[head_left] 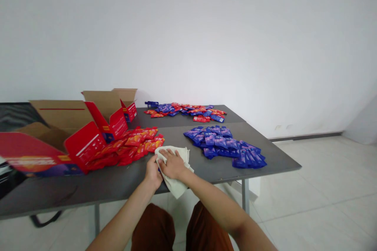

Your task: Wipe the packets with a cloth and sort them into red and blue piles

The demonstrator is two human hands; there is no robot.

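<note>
- one left hand (153, 172), partly curled at the cloth's left edge; cannot tell its grip
- one right hand (173, 163), open, spread flat on the cloth
- one pale cloth (178, 189), overhanging the table (173, 130)'s near edge
- two piles: red packets (132, 147) left, blue packets (220, 141) right
- one mixed heap (188, 110), beyond

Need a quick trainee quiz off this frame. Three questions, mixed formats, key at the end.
1. True or false: the right hand rests palm-down on the pale cloth.
2. Fill in: the red-orange packets lie between the cloth and the open ____.
3. Pick one. What lies to the right of the cloth?
A) a roll of tape
B) blue-purple packets
C) the red-orange packets

Key: 1 true; 2 boxes; 3 B.
</note>
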